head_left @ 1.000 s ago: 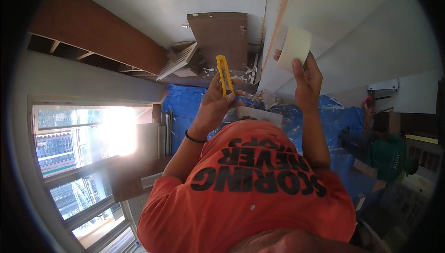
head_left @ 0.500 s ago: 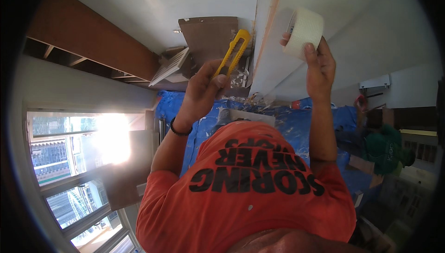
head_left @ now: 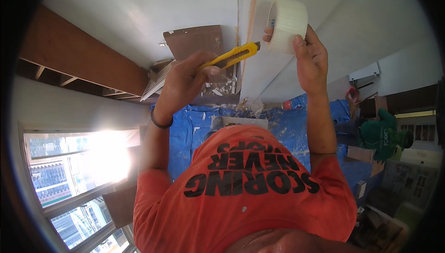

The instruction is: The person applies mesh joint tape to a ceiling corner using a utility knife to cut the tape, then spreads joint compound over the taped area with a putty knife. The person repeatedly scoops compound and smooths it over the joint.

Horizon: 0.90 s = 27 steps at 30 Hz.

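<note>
While the fingers [head_left: 202, 59] of the left hand [head_left: 181, 83] are closed around the lower part of a yellow utility knife [head_left: 238, 55], those of the right hand [head_left: 313, 65] are spread to the width of a roll of tape [head_left: 291, 25].

Item, knife: slim handle, ridged along one edge; tilted up to the right, its dark tip near the roll but apart from it.

Item, tape: off-white, mesh-textured, hollow core turned leftward; raised in front of a pale wall panel [head_left: 338, 7]. Thumb on the outer face, other fingertips showing past the left edge; whether these run through the core or behind it, cannot tell.

Item, bracelet [head_left: 161, 122]: dark, beaded, at the left wrist.

Item, shirt [head_left: 243, 206]: orange-red, dark lettering across the front, worn by the person.

Item, board [head_left: 197, 39]: brown, standing beyond the knife, with pale scraps [head_left: 221, 88] lying near its foot.

Item, slatted piece [head_left: 156, 83]: white, leaning beside the left hand.

Item, sheeting [head_left: 287, 130]: blue, wrinkled and spattered, spread over the floor beneath the arms.

Outer entries: a reddish-brown wooden unit [head_left: 85, 51] with open compartments, upper left; a window [head_left: 69, 155] with strong glare, lower left; a co-worker [head_left: 381, 134] in a green top, well apart at the right.
</note>
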{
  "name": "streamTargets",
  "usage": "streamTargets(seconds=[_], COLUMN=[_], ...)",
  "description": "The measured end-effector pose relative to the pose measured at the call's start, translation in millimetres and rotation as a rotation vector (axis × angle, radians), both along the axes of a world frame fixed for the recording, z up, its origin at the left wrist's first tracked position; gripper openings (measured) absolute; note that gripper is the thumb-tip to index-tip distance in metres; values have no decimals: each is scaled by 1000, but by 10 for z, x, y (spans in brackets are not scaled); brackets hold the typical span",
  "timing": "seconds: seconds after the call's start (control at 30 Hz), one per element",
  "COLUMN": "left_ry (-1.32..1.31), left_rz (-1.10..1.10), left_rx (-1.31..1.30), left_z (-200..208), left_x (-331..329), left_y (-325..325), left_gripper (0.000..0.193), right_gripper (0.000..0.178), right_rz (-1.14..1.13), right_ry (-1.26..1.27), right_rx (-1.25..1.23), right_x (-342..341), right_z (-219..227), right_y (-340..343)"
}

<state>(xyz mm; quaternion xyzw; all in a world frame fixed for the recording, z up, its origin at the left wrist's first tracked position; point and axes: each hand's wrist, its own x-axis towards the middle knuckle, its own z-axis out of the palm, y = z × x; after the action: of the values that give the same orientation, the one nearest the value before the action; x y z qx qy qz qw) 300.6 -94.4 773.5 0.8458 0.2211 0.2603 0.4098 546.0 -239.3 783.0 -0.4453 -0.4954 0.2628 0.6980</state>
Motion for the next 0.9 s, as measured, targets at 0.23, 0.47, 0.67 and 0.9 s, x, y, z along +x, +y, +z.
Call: streamTargets(seconds=[0.23, 0.47, 0.67, 0.9], left_ry=[-105, -218, -376, 162], left_rz=[161, 158, -38, -224], left_rx=[-105, -569, -553, -118], left_z=[-191, -350, -351, 325], left_x=[14, 83, 114, 103], left_y=[-63, -90, -171, -10], left_gripper=[30, 30, 26, 21], right_gripper=[49, 50, 48, 48], right_rz=[-33, 0, 74, 132], right_ry=[-11, 49, 176, 107], right_rx=[12, -68, -97, -113], right_x=[68, 64, 129, 136], right_z=[10, 27, 2, 60], right_y=[-9, 10, 4, -54])
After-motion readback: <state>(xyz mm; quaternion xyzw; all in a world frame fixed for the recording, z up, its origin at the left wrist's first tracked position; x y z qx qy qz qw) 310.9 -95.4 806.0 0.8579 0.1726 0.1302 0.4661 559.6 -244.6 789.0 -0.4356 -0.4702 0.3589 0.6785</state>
